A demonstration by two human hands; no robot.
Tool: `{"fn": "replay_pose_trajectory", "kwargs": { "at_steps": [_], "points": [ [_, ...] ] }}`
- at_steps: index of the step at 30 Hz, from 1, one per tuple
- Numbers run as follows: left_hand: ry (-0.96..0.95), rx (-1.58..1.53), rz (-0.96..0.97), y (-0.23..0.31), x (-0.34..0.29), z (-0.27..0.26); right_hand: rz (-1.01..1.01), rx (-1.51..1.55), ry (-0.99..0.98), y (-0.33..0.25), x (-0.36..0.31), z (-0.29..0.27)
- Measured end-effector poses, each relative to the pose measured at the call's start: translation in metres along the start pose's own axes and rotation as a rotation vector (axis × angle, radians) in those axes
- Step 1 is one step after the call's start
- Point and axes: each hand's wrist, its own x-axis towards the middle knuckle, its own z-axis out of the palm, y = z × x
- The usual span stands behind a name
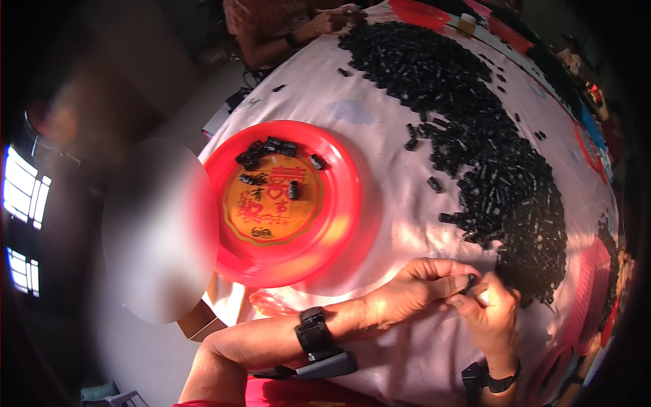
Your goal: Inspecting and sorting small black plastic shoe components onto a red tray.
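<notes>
In front of me, over the near part of the cloth, my two hands meet at a small black plastic part. My left hand pinches it between thumb and fingertips. My right hand closes on it from the other side with curled fingers, which hide most of it. Just beyond the hands spreads a long heap of similar black parts. To the left sits a round red plate with a yellow printed centre, and several black parts lie on it.
A pale pink cloth covers the table. A pink perforated basket stands at the right edge. Another person's hands work at the far side. A cardboard box is below the plate, beside a blurred pale round shape.
</notes>
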Motion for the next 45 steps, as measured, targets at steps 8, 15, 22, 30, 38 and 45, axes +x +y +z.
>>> {"fn": "replay_pose_trajectory", "kwargs": {
  "at_steps": [8, 15, 22, 30, 38, 45],
  "points": [
    [-0.002, 0.060, 0.003, 0.003, 0.000, 0.003, -0.016, -0.053, 0.020, 0.009, -0.003, 0.002],
    [0.008, -0.029, 0.018, 0.001, -0.001, 0.002, -0.056, -0.145, 0.009, 0.004, 0.001, -0.003],
    [0.060, -0.035, -0.050, 0.008, -0.006, 0.011, -0.073, -0.081, 0.012, 0.011, 0.000, -0.001],
    [0.100, -0.142, -0.095, 0.010, -0.009, 0.012, -0.081, -0.027, 0.001, 0.014, -0.005, 0.002],
    [0.093, -0.188, -0.075, 0.011, -0.009, 0.015, -0.136, -0.124, 0.045, 0.015, -0.001, -0.003],
    [0.119, -0.176, -0.098, 0.007, -0.007, 0.012, -0.157, -0.147, 0.063, 0.017, -0.001, 0.000]
  ]
}}
